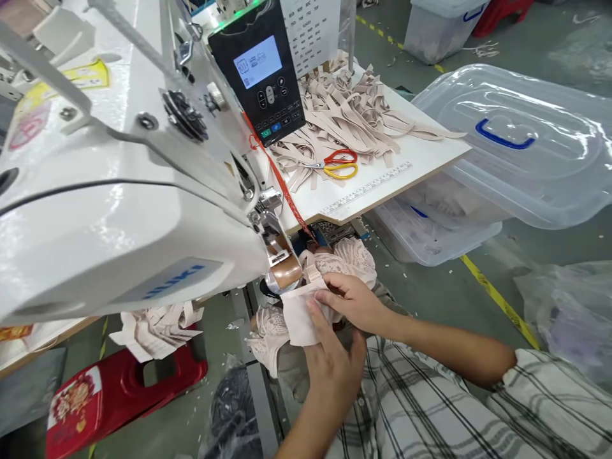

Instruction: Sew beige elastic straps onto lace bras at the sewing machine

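Note:
A white industrial sewing machine point(124, 210) fills the left of the view, tilted. At its needle end sits a pale beige lace garment piece point(299, 315), fed under the presser foot point(282, 268). My left hand point(332, 366) lies on the smooth beige part, fingers closed down on the fabric. My right hand point(354, 299) pinches the fabric's upper edge just right of the presser foot, with lace point(351, 255) bunched behind it.
A control panel point(261, 70) stands on the machine. Beige straps point(349, 111) and red-and-yellow scissors point(339, 162) lie on the white table point(421, 156). Clear plastic bins point(526, 146) sit at the right, a red stool point(119, 389) below left.

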`<state>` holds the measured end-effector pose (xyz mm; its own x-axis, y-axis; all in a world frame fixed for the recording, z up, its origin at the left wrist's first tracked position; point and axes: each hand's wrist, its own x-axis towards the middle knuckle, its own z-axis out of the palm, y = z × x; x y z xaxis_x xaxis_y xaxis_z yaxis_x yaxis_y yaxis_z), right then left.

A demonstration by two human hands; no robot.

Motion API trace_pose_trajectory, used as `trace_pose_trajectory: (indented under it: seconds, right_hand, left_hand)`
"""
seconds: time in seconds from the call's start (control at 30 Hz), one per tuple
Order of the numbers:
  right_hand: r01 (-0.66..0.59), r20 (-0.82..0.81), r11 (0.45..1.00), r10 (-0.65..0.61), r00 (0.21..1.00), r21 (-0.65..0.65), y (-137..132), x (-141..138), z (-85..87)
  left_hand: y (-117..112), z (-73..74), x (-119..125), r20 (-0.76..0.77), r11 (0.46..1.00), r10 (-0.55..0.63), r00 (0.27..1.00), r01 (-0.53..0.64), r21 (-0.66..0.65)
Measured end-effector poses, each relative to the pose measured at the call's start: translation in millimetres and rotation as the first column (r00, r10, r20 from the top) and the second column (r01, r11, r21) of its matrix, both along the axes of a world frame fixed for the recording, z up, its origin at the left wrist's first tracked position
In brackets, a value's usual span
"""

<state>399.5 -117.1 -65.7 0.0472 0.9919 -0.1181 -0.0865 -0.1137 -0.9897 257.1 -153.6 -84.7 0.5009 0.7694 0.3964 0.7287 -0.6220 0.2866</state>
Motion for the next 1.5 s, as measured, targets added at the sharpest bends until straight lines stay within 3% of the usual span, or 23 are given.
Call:
trace_pose_trajectory:
  seconds: [0.1, 0.2, 0.27, 0.4, 0.5, 0.57, 0.63, 0.7, 0.73, 0.8, 0.83, 0.87, 0.9, 0.93, 0.97, 1.0, 1.03, 1.07, 1.13, 1.2, 1.27, 1.33, 1.5]
  right_hand:
    - [-0.027, -0.185, 0.997, 0.014, 0.983, -0.068, -14, 7, 3.8]
    - [-0.081, -0.252, 0.993, 0.057, 0.966, -0.086, -21, 17, 7.5]
    - [-0.128, -0.254, 0.989, 0.105, 0.962, -0.077, -23, 22, 9.0]
    - [-0.217, -0.235, 0.976, 0.204, 0.95, -0.028, -27, 27, 7.4]
    - [-0.286, -0.206, 0.958, 0.284, 0.936, 0.019, -26, 29, 6.1]
    - [-0.351, -0.133, 0.935, 0.355, 0.925, 0.055, -24, 34, 8.1]
    - [-0.463, 0.006, 0.882, 0.465, 0.886, 0.083, -21, 39, 12.9]
    - [-0.596, 0.248, 0.798, 0.561, 0.79, 0.091, -18, 42, 18.3]
    - [-0.634, 0.407, 0.769, 0.554, 0.727, 0.086, -18, 42, 19.9]
    - [-0.642, 0.721, 0.762, 0.395, 0.569, 0.089, -16, 39, 18.9]
    - [-0.626, 0.834, 0.772, 0.271, 0.481, 0.111, -16, 37, 15.9]
    - [-0.61, 0.904, 0.779, 0.15, 0.4, 0.141, -15, 34, 11.5]
    - [-0.6, 0.94, 0.781, 0.049, 0.337, 0.174, -13, 32, 6.0]
    - [-0.597, 0.953, 0.774, -0.029, 0.3, 0.211, -12, 30, 0.1]
    - [-0.596, 0.951, 0.761, -0.09, 0.295, 0.257, -10, 28, -5.6]
    - [-0.586, 0.938, 0.749, -0.139, 0.318, 0.31, -8, 27, -10.5]
    - [-0.56, 0.915, 0.744, -0.174, 0.364, 0.364, -7, 26, -14.1]
    - [-0.511, 0.882, 0.75, -0.205, 0.424, 0.42, -6, 26, -16.4]
    - [-0.355, 0.791, 0.779, -0.275, 0.547, 0.517, -7, 25, -17.6]
    - [-0.237, 0.73, 0.811, -0.302, 0.614, 0.535, -9, 22, -16.4]
    - [-0.258, 0.737, 0.83, -0.245, 0.629, 0.495, -11, 17, -15.2]
    - [-0.338, 0.773, 0.829, -0.165, 0.613, 0.446, -10, 12, -14.3]
    - [-0.431, 0.813, 0.783, -0.159, 0.56, 0.45, -2, 9, -8.4]
  left_hand:
    - [-15, -2.7, -2, 0.104, 0.966, -0.028, 0.994, 0.053, -0.252]
    - [-12, 3.8, -13, 0.237, 0.807, -0.065, 0.969, 0.191, -0.558]
    - [-5, 11.5, -23, 0.287, 0.756, -0.08, 0.955, 0.245, -0.607]
    - [13, 31.8, -35, 0.314, 0.858, -0.058, 0.948, 0.208, -0.47]
    - [26, 48.1, -37, 0.376, 0.919, -0.124, 0.918, 0.249, -0.305]
    - [34, 57.2, -35, 0.38, 0.926, -0.224, 0.898, 0.317, -0.204]
    - [43, 63.1, -31, 0.294, 0.894, -0.344, 0.892, 0.406, -0.188]
    - [52, 64.1, -26, 0.155, 0.848, -0.424, 0.892, 0.451, -0.279]
    - [57, 62.5, -25, 0.083, 0.838, -0.416, 0.906, 0.417, -0.351]
    - [65, 55.2, -22, -0.002, 0.801, -0.317, 0.948, 0.267, -0.536]
    - [69, 50.1, -21, 0.015, 0.729, -0.246, 0.969, 0.195, -0.656]
    - [72, 44.5, -21, 0.077, 0.6, -0.162, 0.984, 0.161, -0.784]
    - [74, 38.8, -20, 0.177, 0.42, -0.053, 0.983, 0.183, -0.889]
    - [75, 33.4, -20, 0.282, 0.234, 0.077, 0.956, 0.258, -0.937]
    - [76, 28.5, -20, 0.361, 0.092, 0.212, 0.908, 0.349, -0.933]
    - [76, 24.6, -20, 0.408, 0.02, 0.328, 0.852, 0.426, -0.905]
    - [74, 21.6, -21, 0.437, 0.014, 0.405, 0.803, 0.472, -0.882]
    - [72, 19.7, -22, 0.455, 0.054, 0.442, 0.773, 0.483, -0.874]
    - [66, 18.7, -26, 0.482, 0.189, 0.422, 0.768, 0.445, -0.875]
    - [61, 19.5, -30, 0.489, 0.327, 0.362, 0.794, 0.383, -0.864]
    - [57, 20.5, -33, 0.471, 0.437, 0.309, 0.826, 0.317, -0.842]
    - [55, 21.0, -34, 0.442, 0.505, 0.284, 0.851, 0.26, -0.823]
    - [55, 21.9, -33, 0.404, 0.574, 0.225, 0.887, 0.215, -0.79]
